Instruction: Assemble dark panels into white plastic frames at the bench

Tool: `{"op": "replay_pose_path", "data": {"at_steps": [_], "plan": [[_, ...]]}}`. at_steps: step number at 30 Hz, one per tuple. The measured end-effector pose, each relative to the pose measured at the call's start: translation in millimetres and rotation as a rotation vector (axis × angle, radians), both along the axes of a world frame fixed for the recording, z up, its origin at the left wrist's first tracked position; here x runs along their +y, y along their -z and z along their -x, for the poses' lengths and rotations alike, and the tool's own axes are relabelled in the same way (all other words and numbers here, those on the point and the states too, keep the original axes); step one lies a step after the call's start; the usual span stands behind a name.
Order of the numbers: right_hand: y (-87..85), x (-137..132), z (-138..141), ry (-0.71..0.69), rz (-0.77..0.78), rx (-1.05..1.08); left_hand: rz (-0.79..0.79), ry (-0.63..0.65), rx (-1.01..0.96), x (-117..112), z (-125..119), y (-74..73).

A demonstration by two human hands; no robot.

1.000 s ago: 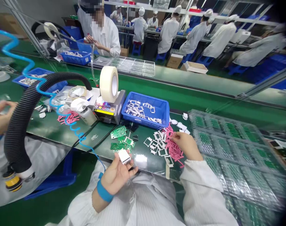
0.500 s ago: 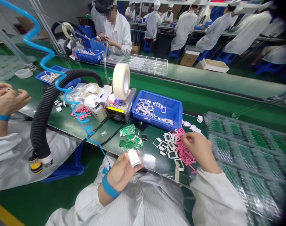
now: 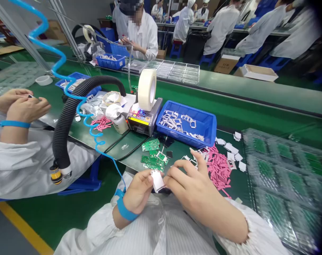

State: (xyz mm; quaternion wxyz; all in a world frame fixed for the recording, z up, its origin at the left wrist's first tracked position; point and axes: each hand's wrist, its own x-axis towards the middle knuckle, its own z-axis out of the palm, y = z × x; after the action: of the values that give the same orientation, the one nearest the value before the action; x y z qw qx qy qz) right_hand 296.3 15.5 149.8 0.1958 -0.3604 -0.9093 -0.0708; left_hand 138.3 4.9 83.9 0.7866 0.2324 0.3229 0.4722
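My left hand, with a blue strap round its wrist, is closed on a small flat white rectangular piece held over the table's near edge. At that piece's right edge are the pinched thumb and index finger of my right hand; its other fingers are raised. Whatever lies between those fingertips is too small or hidden to make out. Beyond my right hand is a heap of pink strips, with white frames partly covered by the hand. Green circuit boards lie just past my left hand.
A blue bin holds white frames. Beside it, a tape roll stands on a control box. Clear trays with green boards fill the right. A black hose and coiled blue cord hang left, near a co-worker's hands.
My right hand has left the pink heap and come left to the white piece in my left hand. That piece is now turned more upright. The view has shifted somewhat.
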Motion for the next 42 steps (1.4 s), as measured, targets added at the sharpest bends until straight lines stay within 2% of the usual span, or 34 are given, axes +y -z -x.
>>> {"op": "replay_pose_path", "data": {"at_steps": [4, 9, 12, 15, 18, 21, 23, 25, 26, 28, 30, 32, 33, 35, 38, 40, 42], "plan": [[1.5, 0, 13, -0.033, 0.009, 0.096, -0.006, -0.027, -0.031, 0, 3, -0.8], [28.0, 1, 27, -0.028, 0.139, 0.535, 0.134, -0.132, -0.148, 0, 11, 2.0], [41.2, 2, 33, 0.052, 0.192, 0.646, 0.168, -0.184, -0.197, -2, 13, 4.5], [41.3, 2, 39, 0.155, 0.223, 0.651, 0.113, -0.186, -0.205, -5, 14, 6.5], [34.3, 4, 41, 0.156, 0.24, 0.643, -0.052, -0.186, -0.016, -4, 22, 6.4], [28.4, 9, 35, 0.094, 0.285, 0.531, -0.391, -0.23, 0.453, 3, 43, 1.7], [26.1, 13, 32, 0.053, 0.324, 0.4, -0.582, -0.125, 0.688, 7, 57, -4.6], [24.6, 16, 33, 0.017, 0.352, 0.297, -0.62, 0.026, 0.722, 9, 67, -11.6], [24.2, 17, 36, 0.002, 0.371, 0.269, -0.582, 0.056, 0.681, 8, 70, -14.2], [24.6, 20, 44, -0.022, 0.467, 0.298, -0.454, 0.028, 0.572, 5, 73, -14.4], [28.4, 27, 56, -0.007, 0.749, 0.535, -0.33, -0.046, 0.497, 1, 78, -4.7], [37.2, 41, 67, 0.074, 1.07, 0.884, -0.173, -0.161, 0.402, -2, 90, 15.7], [43.4, 51, 72, 0.14, 1.179, 1.042, -0.064, -0.256, 0.318, -3, 99, 28.7], [58.2, 73, 79, 0.289, 1.263, 1.255, 0.2, -0.536, 0.025, -4, 123, 56.4], [79.6, 107, 87, 0.468, 1.321, 1.453, 0.262, -0.731, -0.097, -9, 170, 89.0], [89.3, 123, 92, 0.545, 1.371, 1.558, 0.257, -0.841, -0.163, -18, 199, 100.1], [94.5, 132, 97, 0.593, 1.403, 1.64, 0.245, -0.926, -0.231, -28, 220, 104.1]]}}
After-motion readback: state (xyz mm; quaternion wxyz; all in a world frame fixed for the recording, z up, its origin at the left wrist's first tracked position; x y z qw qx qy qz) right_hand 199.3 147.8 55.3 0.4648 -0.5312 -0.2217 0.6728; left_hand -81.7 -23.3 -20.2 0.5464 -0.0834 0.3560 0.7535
